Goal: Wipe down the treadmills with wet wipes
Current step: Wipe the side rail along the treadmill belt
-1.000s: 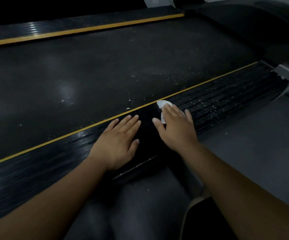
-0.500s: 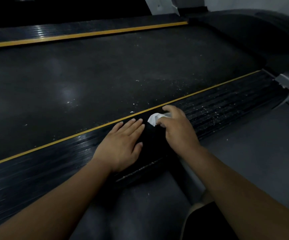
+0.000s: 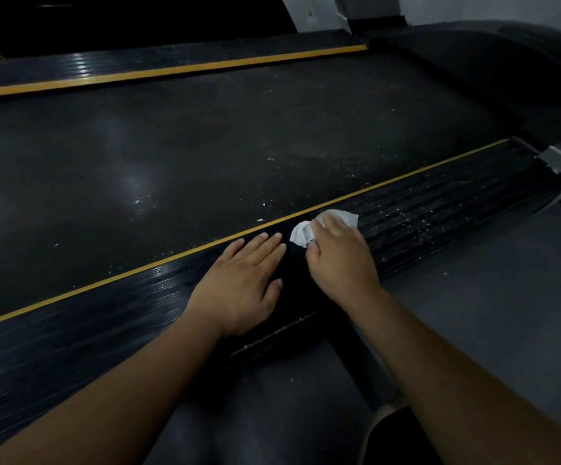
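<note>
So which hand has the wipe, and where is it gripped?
The right hand holds the white wet wipe, bunched under its fingers against the ribbed side rail. The left hand lies flat, holding nothing.

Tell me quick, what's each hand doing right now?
Left hand: open, flat on the side rail, holding nothing.
Right hand: closed on the wet wipe.
</note>
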`<state>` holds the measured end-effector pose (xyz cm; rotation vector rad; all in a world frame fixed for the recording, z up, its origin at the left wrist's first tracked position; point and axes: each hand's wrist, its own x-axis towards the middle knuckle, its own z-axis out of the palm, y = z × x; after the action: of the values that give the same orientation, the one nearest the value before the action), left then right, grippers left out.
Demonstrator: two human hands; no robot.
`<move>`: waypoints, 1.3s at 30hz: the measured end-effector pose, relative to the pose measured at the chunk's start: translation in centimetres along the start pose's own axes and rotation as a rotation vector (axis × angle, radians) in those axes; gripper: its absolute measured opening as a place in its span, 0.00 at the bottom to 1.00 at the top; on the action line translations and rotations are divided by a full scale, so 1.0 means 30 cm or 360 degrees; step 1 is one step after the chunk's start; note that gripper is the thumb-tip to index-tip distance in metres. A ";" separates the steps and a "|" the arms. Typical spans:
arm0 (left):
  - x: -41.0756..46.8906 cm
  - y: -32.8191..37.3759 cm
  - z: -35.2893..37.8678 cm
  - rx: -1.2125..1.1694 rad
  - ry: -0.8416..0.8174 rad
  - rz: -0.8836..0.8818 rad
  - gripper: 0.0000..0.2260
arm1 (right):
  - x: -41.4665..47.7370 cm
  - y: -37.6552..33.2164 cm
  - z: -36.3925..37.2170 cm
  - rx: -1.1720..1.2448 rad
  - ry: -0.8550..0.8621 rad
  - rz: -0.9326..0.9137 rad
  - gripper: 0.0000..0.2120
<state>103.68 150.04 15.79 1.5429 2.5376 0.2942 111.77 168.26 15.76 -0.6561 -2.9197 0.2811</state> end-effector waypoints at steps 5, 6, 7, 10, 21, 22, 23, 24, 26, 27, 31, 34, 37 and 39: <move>-0.001 -0.001 0.005 0.0023 0.0005 -0.0003 0.35 | -0.094 0.016 -0.020 0.0002 -0.0125 -0.0136 0.35; 0.000 -0.001 0.005 0.0024 0.0007 -0.0005 0.35 | -0.070 0.036 -0.023 -0.0039 -0.0128 -0.0067 0.34; 0.002 -0.001 0.005 0.0023 0.0005 -0.0006 0.35 | -0.040 0.047 -0.025 -0.0075 -0.0135 0.0014 0.32; -0.002 0.002 0.003 0.0025 0.0008 0.0001 0.35 | -0.020 -0.002 -0.020 -0.0076 -0.0154 0.0015 0.33; 0.021 -0.008 0.005 0.0084 -0.0016 -0.0059 0.36 | -0.021 0.041 -0.034 -0.0290 -0.0037 0.0117 0.30; 0.025 -0.010 0.005 0.0082 -0.0012 -0.0053 0.37 | -0.034 0.038 -0.028 -0.0284 0.0033 0.0109 0.28; 0.030 -0.011 0.003 0.0079 -0.0006 -0.0051 0.37 | -0.047 0.037 -0.025 -0.0236 0.0076 0.0095 0.27; 0.036 -0.012 0.002 0.0081 -0.0001 -0.0046 0.37 | -0.057 0.035 -0.022 -0.0137 0.0100 0.0073 0.27; 0.046 -0.013 0.001 0.0092 0.0006 -0.0024 0.36 | -0.075 0.026 -0.021 0.0095 0.0082 -0.0013 0.29; 0.049 -0.013 0.001 0.0085 0.0012 -0.0013 0.35 | -0.090 0.020 -0.016 0.0115 0.0032 -0.0084 0.30; 0.048 -0.017 0.004 0.0059 0.0020 -0.0007 0.33 | -0.141 0.027 -0.012 -0.0028 -0.0176 -0.0218 0.37; 0.050 -0.016 0.003 0.0075 0.0012 -0.0007 0.34 | -0.065 0.054 -0.021 -0.0028 -0.0168 -0.0059 0.39; 0.050 -0.014 0.003 0.0080 0.0032 0.0000 0.33 | 0.042 0.018 -0.012 -0.0050 -0.0193 0.0075 0.35; 0.048 -0.012 0.004 0.0044 0.0048 0.0004 0.33 | 0.026 -0.024 -0.003 0.0009 -0.0185 -0.0035 0.34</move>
<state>102.75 151.17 15.55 1.5633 2.5731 0.2863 110.80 167.96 16.06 -0.6268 -3.0334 0.3356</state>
